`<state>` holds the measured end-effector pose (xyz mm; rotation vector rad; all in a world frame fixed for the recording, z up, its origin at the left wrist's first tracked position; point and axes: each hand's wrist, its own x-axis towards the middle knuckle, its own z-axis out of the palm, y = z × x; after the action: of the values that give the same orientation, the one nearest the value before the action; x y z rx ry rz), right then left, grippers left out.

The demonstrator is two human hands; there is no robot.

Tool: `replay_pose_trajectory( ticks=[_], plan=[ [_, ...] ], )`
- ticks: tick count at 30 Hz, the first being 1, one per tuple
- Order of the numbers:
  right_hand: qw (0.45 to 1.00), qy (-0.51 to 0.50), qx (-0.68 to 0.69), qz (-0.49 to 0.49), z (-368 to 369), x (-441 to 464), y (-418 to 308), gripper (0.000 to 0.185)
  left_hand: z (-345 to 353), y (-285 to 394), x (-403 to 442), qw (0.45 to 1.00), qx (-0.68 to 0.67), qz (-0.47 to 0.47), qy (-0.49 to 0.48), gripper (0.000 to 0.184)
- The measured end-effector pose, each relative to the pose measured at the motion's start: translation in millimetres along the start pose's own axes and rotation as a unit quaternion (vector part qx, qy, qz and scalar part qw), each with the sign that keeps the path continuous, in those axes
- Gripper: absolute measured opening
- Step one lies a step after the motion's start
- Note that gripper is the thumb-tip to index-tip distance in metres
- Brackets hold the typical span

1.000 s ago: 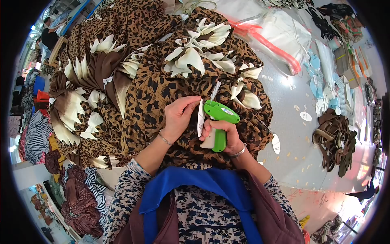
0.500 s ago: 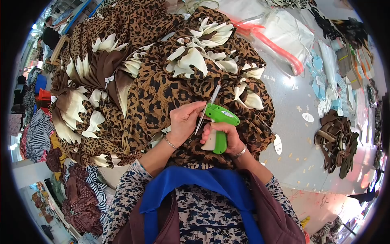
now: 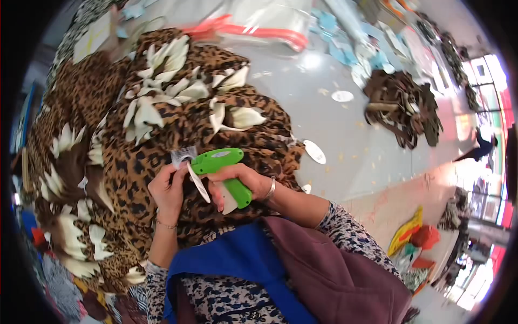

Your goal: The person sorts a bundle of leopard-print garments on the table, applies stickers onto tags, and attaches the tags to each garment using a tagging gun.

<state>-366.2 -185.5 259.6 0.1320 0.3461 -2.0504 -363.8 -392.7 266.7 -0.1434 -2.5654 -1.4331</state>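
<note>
My right hand (image 3: 237, 181) is wrapped round the handle of a green and white tagging gun (image 3: 220, 161), whose front end points left. Just beside it, my left hand (image 3: 168, 189) is closed in a pinch at the top of a white oval tag (image 3: 198, 183), near the gun's front. A clear strip of fasteners (image 3: 184, 155) stands out from the gun's front. Both hands are over a heap of leopard-print cloth (image 3: 129, 178) with cream and brown parts.
Clear plastic bags with a red edge (image 3: 253, 29) lie at the back. Dark brown straps (image 3: 402, 108) are bunched on the grey table (image 3: 324, 129) at the right. Loose oval tags (image 3: 314, 152) lie near the cloth. Light blue scraps (image 3: 337, 40) are further back.
The view has swung to the right, so the hands and cloth appear further left. The white tag has turned and its face shows more beside the gun. Both hands keep their hold.
</note>
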Motion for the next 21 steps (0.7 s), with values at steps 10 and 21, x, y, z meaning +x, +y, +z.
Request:
replay_pose_trajectory(
  ticks=[10,21],
  plan=[
    [0.909,0.144,-0.321,-0.223,-57,-152,-125,0.043,-2,13,10,0.997,-0.040,0.063,0.008,0.006],
    [0.206,0.796,-0.551,-0.141,-189,-196,-233,0.057,-35,34,10,0.992,-0.076,0.075,0.070,0.011]
  ],
)
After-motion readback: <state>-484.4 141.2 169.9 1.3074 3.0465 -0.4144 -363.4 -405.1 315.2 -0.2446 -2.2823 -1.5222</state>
